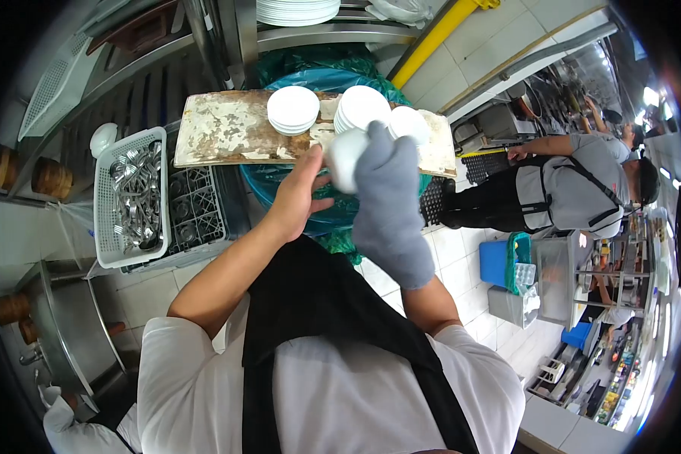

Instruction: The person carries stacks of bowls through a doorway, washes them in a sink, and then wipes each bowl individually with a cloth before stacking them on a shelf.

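A grey glove covers my right hand (390, 181), whose fingers are closed on a small white dish (345, 163), blurred by motion. My left hand (299, 193) is bare, its thumb and fingers spread just left of that dish. Both hands are at the near edge of a worn wooden board (223, 129) with peeling white paint. Stacked small white dishes (293, 106) sit at the board's middle. Right of them stands another stack of white dishes (365, 104), and a further white dish stack (410, 125) is partly behind the glove.
Left of the board, a white plastic basket (103, 216) full of cutlery (138, 189) rests over a grey dish rack (197, 204). Under the board is a bin lined with blue plastic (261, 185). A person (567, 185) stands to the right, near a blue bin (494, 261).
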Motion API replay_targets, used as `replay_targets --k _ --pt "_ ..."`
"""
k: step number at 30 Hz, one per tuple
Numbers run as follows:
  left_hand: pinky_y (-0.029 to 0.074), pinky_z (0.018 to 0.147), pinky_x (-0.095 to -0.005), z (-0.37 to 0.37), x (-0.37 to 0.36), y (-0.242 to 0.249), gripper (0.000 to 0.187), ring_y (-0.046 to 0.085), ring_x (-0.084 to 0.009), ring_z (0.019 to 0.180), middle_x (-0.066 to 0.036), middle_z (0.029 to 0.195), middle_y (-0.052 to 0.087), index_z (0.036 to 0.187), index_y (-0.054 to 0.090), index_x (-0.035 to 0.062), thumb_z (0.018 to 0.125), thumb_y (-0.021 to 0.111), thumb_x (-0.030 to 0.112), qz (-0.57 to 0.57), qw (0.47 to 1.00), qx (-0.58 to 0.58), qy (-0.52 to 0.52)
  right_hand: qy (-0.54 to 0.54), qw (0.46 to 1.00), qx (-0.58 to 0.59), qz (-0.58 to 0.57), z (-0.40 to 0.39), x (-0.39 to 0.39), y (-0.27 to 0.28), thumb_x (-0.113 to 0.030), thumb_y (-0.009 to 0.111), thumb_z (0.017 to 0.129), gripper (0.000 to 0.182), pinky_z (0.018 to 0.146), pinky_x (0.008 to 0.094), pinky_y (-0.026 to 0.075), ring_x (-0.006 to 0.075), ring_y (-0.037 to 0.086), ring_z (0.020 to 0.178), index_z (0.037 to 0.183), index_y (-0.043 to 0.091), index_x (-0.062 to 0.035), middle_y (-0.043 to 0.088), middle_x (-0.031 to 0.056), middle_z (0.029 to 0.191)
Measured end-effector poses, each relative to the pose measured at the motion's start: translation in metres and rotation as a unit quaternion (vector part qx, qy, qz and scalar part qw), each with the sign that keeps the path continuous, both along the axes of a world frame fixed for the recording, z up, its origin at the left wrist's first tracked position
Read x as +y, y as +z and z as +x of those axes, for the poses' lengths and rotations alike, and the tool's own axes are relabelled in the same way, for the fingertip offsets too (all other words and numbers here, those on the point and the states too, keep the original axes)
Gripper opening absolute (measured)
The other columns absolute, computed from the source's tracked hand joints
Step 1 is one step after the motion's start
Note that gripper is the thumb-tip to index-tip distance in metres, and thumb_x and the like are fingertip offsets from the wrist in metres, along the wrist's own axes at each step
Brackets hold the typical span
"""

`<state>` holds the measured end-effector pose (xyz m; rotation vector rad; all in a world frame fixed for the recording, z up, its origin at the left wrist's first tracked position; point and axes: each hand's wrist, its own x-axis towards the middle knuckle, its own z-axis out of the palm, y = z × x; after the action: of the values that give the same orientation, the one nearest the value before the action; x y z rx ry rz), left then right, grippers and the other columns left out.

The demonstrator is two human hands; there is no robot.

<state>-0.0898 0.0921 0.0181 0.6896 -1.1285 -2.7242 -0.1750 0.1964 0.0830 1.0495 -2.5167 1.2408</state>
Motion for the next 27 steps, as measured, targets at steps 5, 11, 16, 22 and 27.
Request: replay_targets --k 5,11,16,22,27 --pt "0.038 0.104 -0.0427 0.002 -0.009 -0.017 0.065 0.045 -0.0293 0.128 -0.015 0.139 0.046 0.145 0.037 0.0065 0.097 0.053 0.047 -0.258 0.964 0.007 0.059 -0.003 0.989 0.139 0.059 -0.047 -0.018 0.037 -0.004 0.058 0.081 0.011 0.067 0.0396 0.045 0.0330 0.058 0.081 0.091 0.057 -0.0020 0.056 0.0167 0.080" --pt "0.043 0.099 -0.0381 0.017 -0.020 -0.028 0.051 0.049 -0.0287 0.125 -0.014 0.135 0.051 0.133 0.049 0.0033 0.092 0.066 0.028 -0.434 0.896 -0.005 0.095 0.115 0.901 0.388 0.159 -0.098 -0.052 0.008 0.000 0.065 0.069 0.013 0.062 0.0413 0.044 0.0333 0.060 0.072 0.078 0.059 -0.0082 0.058 0.0125 0.067" --pt "0.043 0.099 -0.0418 0.023 -0.037 -0.031 0.044 0.051 -0.0302 0.122 -0.014 0.130 0.054 0.127 0.054 0.0031 0.090 0.066 0.024 -0.583 0.804 -0.031 0.110 0.138 0.881 0.374 0.255 -0.089 -0.051 0.007 -0.006 0.068 0.068 0.012 0.060 0.0422 0.044 0.0308 0.062 0.072 0.078 0.063 -0.0094 0.059 0.0085 0.065" --pt "0.043 0.098 -0.0430 -0.021 -0.091 -0.050 0.033 0.057 -0.0357 0.110 -0.020 0.114 0.062 0.113 0.061 -0.0015 0.083 0.062 0.013 -0.850 0.501 0.025 0.163 0.194 0.976 0.058 -0.074 -0.094 -0.042 0.016 -0.009 0.057 0.082 0.006 0.059 0.0357 0.041 0.0202 0.054 0.068 0.078 0.056 -0.0040 0.058 0.0084 0.069" --pt "0.048 0.089 -0.0443 -0.051 -0.129 -0.040 0.019 0.064 -0.0363 0.089 -0.021 0.090 0.067 0.091 0.067 -0.0008 0.076 0.061 0.009 -0.898 0.434 -0.034 -0.063 0.171 0.879 -0.250 -0.367 -0.092 -0.021 0.029 -0.011 0.054 0.088 0.012 0.063 0.0275 0.040 0.0093 0.047 0.065 0.086 0.050 0.0004 0.056 0.0038 0.074"
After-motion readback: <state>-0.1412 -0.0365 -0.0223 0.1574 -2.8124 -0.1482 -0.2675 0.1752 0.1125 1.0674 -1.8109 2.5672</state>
